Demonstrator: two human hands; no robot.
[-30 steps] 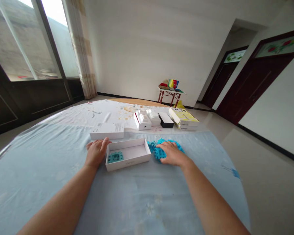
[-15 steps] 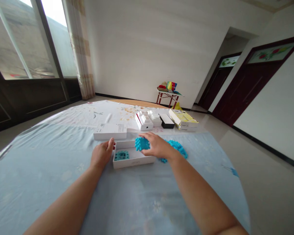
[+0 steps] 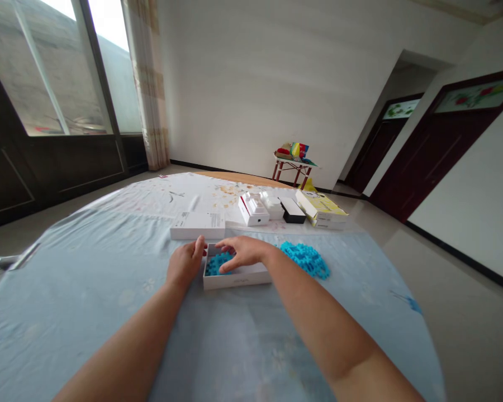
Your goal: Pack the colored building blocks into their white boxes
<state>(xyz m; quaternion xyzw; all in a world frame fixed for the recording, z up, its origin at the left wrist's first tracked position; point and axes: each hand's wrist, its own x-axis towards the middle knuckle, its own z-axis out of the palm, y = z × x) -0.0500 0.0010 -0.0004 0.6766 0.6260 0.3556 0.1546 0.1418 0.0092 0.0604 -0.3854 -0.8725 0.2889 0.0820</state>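
Right hand [image 3: 245, 251] is reaching over the white box [image 3: 238, 278], thumb and fingers spreading in a loose curve at the blue blocks [image 3: 216, 262] lying in its left end. Hand is hiding the contact, so can't make out whether it's gripping a block or only touching. Left hand [image 3: 184, 262] is resting at the box's left end, thumb pointing up; most fingers are disappearing behind the wall, so its grip isn't readable either. Right hand and wrist are also blocking much of the box interior. Blocks are looking bright blue with notched, toothed edges; count is blurring out. Similar pieces are lying in a knobbly blue pile [image 3: 305, 259] right of the box, forearm covering its near-left edge. Flat white carton [image 3: 198, 224] is sitting just behind the left hand on the worktop [image 3: 218, 335]. Both forearms are running out of frame at the bottom.
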